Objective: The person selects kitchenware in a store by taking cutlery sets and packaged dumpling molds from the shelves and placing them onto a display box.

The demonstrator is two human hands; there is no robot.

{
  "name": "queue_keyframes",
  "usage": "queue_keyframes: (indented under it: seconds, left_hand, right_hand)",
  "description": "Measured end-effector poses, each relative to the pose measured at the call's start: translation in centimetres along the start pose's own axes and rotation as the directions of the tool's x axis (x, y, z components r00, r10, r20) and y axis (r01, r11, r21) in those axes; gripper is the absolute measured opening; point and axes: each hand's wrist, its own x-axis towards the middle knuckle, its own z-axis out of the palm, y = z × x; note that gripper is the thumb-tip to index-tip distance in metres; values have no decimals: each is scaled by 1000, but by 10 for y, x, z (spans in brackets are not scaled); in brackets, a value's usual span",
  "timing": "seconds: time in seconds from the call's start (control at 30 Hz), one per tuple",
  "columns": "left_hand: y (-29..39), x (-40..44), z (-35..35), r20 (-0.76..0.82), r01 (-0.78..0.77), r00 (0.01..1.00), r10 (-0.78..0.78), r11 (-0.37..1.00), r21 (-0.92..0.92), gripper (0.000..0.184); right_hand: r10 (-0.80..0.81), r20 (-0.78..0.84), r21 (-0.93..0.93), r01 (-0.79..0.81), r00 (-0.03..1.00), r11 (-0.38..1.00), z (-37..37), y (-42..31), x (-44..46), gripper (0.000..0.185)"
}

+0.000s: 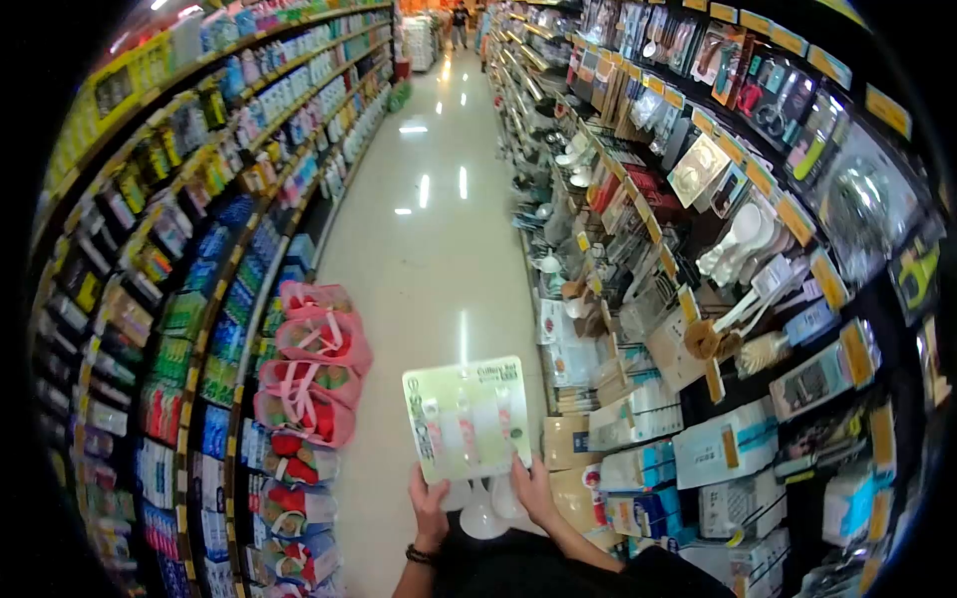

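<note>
A carded cutlery set (464,394) is held up in front of me, its pale green-and-white card facing my view with "Cutlery Set" printed at the top right. White spoon bowls (483,518) stick out below the card's lower edge, and their handles show pink patterns. My left hand (430,506) grips the lower left corner, a dark bracelet at its wrist. At the lower right corner, my right hand (534,490) is closed on the card too. Fingers behind the card are hidden.
On the right, a shelf rack holds hanging kitchen tools, including white ladles (746,239) and a wooden-headed brush (710,339). Packed shelves (214,329) line the left, with pink bags (317,374) hanging into the shiny aisle floor (429,249). A person (460,22) stands far down the aisle.
</note>
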Motion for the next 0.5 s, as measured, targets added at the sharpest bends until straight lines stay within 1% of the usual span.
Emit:
queue_keyframes:
  seconds: [0.1, 0.13, 0.2, 0.3, 0.33, 0.4, 0.43, 0.5]
  left_hand:
    - [12, 84, 44, 25, 3, 1000, -4, 1000, 17, 49]
    - [17, 108, 59, 36, -2, 999, 1, 999, 41, 49]
    - [25, 156, 87, 68, 10, 998, -17, 996, 93, 52]
    - [25, 218, 119, 123, -2, 992, -17, 989, 148, 56]
    - [25, 238, 129, 141, -8, 990, -15, 987, 160, 58]
    - [18, 277, 145, 148, 1, 988, -36, 974, 226, 62]
    - [14, 297, 153, 148, 5, 988, -45, 966, 260, 63]
    - [6, 337, 170, 132, 44, 988, -79, 967, 251, 65]
  right_hand:
    - [101, -4, -58, -101, 995, 993, -8, -2, 80, 29]
    - [141, -5, 57, -141, 990, 988, -11, 3, 104, 30]
    - [208, 3, 301, -200, 978, 933, -14, 9, 150, 32]
    - [209, -27, 419, -178, 978, 890, -21, -1, 212, 33]
    - [240, -6, 470, -209, 971, 858, -22, -22, 229, 32]
    - [261, 17, 479, -237, 965, 846, -28, -34, 268, 32]
    - [273, 32, 483, -254, 961, 838, -31, -35, 290, 31]
    - [259, 34, 557, -234, 965, 797, -36, -23, 335, 30]
